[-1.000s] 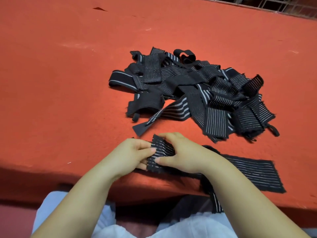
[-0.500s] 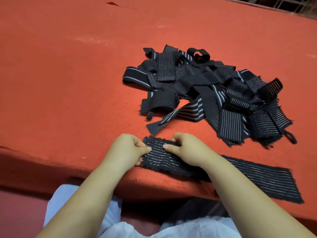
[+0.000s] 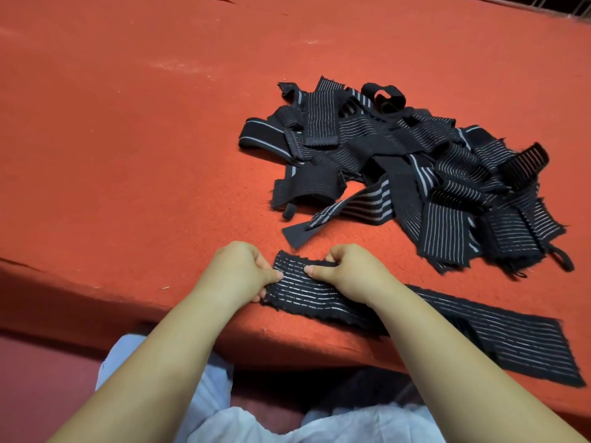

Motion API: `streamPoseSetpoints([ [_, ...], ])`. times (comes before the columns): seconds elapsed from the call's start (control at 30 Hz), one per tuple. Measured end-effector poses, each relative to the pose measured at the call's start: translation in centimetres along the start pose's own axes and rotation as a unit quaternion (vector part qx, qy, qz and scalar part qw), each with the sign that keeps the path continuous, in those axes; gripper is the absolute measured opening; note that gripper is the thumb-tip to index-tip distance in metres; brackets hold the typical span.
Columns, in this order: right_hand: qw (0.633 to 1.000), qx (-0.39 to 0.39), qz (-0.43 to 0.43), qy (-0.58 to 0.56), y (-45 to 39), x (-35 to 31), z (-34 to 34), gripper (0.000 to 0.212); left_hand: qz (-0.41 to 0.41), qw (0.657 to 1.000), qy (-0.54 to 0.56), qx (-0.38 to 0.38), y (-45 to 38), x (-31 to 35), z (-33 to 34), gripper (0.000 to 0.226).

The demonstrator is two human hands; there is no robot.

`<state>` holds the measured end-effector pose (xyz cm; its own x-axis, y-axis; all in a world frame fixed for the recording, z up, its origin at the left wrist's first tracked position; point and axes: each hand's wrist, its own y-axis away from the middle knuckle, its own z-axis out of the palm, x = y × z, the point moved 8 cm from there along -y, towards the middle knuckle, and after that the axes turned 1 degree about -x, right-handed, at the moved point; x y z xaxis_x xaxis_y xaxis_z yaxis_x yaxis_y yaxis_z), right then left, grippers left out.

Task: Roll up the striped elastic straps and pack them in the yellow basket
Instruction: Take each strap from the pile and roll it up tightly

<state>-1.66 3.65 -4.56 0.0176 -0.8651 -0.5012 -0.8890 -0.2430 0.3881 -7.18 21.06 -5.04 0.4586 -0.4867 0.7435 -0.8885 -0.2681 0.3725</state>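
Observation:
A long black elastic strap with thin white stripes lies flat along the near edge of the red table, running off to the right. My left hand pinches its left end, thumb on top. My right hand pinches the same end a little to the right, at the far edge of the strap. A loose pile of several more striped straps lies just beyond my hands, to the right. No yellow basket is in view.
The red felt-covered table stretches far to the left and back. Its front edge runs just below my hands. A metal rail shows at the top right corner. My lap in light clothing is under the table edge.
The strap's left end, lifted and bent up a second ago, now lies flatter on the table. Both hands stay on that end. The view has shifted left.

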Motion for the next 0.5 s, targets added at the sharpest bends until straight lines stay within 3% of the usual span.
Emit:
streamPoseSetpoints([
  [0.23,1.0,-0.009,0.002,0.011,0.1,-0.1,-0.1,0.036,0.004,0.999,-0.038,0.014,-0.1,0.1,0.0,0.022],
  [0.37,0.989,-0.096,-0.015,0.114,1.4,-0.7,-1.0,0.044,0.008,0.998,-0.06,0.027,0.2,0.5,-0.3,0.022],
  [0.5,0.972,-0.143,0.03,0.183,2.2,2.0,-4.0,0.046,0.001,0.998,-0.068,0.017,0.1,0.6,-0.1,0.022],
])
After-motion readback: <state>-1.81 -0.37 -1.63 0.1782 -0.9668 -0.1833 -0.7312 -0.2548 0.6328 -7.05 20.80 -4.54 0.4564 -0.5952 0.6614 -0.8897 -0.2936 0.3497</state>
